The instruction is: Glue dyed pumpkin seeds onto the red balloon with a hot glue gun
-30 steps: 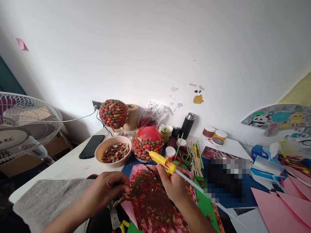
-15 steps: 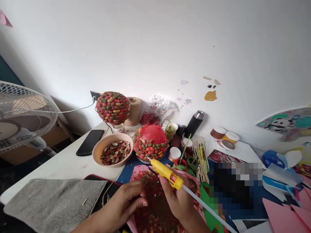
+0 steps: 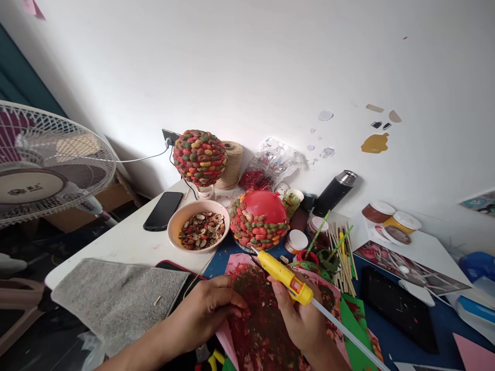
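My right hand [image 3: 303, 319] is wrapped round a yellow hot glue gun [image 3: 284, 275], its metal tip pointing up and left. A long clear glue stick [image 3: 344, 332] runs out of its back end. My left hand [image 3: 211, 309] is closed over the left side of the paint-stained pink paper [image 3: 257, 309], fingertips pinched together; whatever they hold is hidden. Just beyond the tip is a red balloon [image 3: 266, 205], its sides covered in painted peanut shells [image 3: 255, 226]. A pink bowl [image 3: 174, 234] of half shells [image 3: 201, 231] stands to its left.
A finished-looking shell-covered ball [image 3: 199, 157] sits on a paper cup [image 3: 205, 192] before a twine spool [image 3: 231, 165]. Paint jars [image 3: 297, 240], bamboo sticks [image 3: 344, 263] and a black thermos [image 3: 334, 193] stand at right. A phone [image 3: 163, 211], grey cloth [image 3: 119, 293] and fan [image 3: 42, 175] are left.
The view has swung left, so the things on the table appear farther right. My left hand's fingertips have drawn together over the pink paper. My right hand still grips the glue gun.
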`<state>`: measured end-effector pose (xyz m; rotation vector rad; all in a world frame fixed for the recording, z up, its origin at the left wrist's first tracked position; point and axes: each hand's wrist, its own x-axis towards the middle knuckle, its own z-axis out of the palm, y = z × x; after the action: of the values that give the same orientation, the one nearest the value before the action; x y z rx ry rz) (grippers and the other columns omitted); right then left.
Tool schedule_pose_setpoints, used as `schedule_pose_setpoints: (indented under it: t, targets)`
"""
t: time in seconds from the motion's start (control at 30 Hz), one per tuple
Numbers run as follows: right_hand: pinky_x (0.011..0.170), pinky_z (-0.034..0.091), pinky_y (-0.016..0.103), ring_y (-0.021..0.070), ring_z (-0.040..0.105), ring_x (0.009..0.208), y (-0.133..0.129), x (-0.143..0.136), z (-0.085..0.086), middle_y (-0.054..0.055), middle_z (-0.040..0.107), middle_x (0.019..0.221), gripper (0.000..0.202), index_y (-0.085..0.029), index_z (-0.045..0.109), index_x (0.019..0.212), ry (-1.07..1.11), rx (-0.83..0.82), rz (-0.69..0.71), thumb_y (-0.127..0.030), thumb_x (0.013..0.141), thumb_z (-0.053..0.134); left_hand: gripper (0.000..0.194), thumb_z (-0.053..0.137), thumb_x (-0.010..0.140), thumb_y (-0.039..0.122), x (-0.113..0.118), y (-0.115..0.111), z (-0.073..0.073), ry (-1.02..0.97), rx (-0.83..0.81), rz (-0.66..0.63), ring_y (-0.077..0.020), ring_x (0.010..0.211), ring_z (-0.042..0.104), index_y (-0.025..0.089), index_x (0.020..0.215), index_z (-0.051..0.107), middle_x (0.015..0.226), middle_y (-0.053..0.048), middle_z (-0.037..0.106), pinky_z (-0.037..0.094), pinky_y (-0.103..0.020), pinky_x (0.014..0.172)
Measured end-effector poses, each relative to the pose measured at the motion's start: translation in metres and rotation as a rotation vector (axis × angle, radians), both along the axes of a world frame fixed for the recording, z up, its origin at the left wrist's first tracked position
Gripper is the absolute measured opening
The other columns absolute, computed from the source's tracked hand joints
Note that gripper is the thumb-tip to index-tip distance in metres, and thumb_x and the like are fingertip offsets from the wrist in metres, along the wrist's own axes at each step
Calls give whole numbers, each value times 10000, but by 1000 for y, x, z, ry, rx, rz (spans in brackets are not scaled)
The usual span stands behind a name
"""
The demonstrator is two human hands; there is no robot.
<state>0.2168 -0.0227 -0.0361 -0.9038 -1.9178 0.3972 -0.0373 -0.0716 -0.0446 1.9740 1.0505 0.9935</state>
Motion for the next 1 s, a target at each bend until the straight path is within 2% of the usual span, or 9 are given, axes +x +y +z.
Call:
schedule_pose_setpoints:
  t: [0.13, 0.23, 0.3, 0.37, 0.43, 0.53, 0.73, 0.87, 1.0]
  targets:
    - [644, 669, 335, 265, 826, 724, -3, -2, 3, 94, 829, 831, 312, -230, 786, 992, -21, -11, 23, -373, 1181, 583, 248, 644, 1104, 269, -12, -6, 13, 4, -41, 26, -178, 774, 780, 218, 1018, 871, 882, -95, 806, 582, -215, 685]
    - [637, 655, 325, 254, 815, 720, -3, -1, 3, 90, 828, 853, 244, -232, 778, 1025, -26, -21, 52, -321, 1169, 602, 306, 568, 1108, 243, -35, 1, 33, 20, -49, 62, -185, 788, 808, 233, 1047, 868, 890, -81, 836, 605, -229, 720]
    - [638, 646, 326, 252, 808, 708, -3, 0, 2, 85, 821, 849, 214, -232, 769, 1031, -28, -14, 52, -299, 1159, 611, 318, 549, 1106, 273, -58, 19, 51, 35, -20, 198, -192, 769, 804, 239, 1096, 865, 918, -71, 858, 617, -252, 738]
    - [613, 626, 324, 252, 796, 680, -3, 2, 1, 80, 805, 823, 201, -230, 757, 1005, -41, -18, 44, -289, 1144, 624, 285, 599, 1080, 357, -83, 47, 69, 96, 76, 426, -198, 748, 767, 247, 1068, 861, 918, -48, 852, 602, -265, 738]
    - [577, 595, 319, 239, 766, 617, -2, 3, 2, 60, 778, 774, 173, -230, 748, 992, -72, -24, 41, -283, 1124, 650, 344, 604, 1067, 475, -105, 79, 85, 216, 77, 610, -243, 870, 778, 244, 1112, 854, 1018, -46, 870, 604, -315, 863]
    - [558, 566, 316, 230, 748, 591, 0, 3, 4, 51, 769, 764, 155, -234, 744, 1007, -79, 13, 21, -305, 1117, 662, 434, 568, 1050, 529, -126, 116, 98, 469, 11, 596, -295, 956, 781, 214, 1160, 845, 1093, -83, 873, 583, -374, 937]
    - [559, 531, 316, 211, 696, 564, -4, -4, 9, 23, 709, 686, 313, -254, 693, 893, -98, 11, -2, -373, 1163, 588, 431, 516, 1042, 490, -135, 124, 85, 786, 136, 356, -370, 1110, 753, 277, 1177, 866, 1172, -140, 842, 563, -453, 1043]
    - [571, 510, 319, 209, 682, 571, -13, -9, 5, 23, 696, 672, 358, -256, 688, 869, -123, -52, 74, -425, 1167, 583, 463, 452, 1040, 395, -131, 124, 70, 998, 136, 360, -382, 1088, 738, 234, 1142, 874, 1075, -172, 814, 563, -487, 1025]
    - [586, 503, 318, 212, 661, 587, -15, -12, 3, 24, 675, 659, 391, -258, 719, 879, -119, -65, 56, -493, 1162, 585, 435, 496, 1015, 412, -127, 131, 56, 1068, 127, 401, -388, 1112, 728, 216, 1136, 865, 1116, -187, 813, 559, -488, 1019]
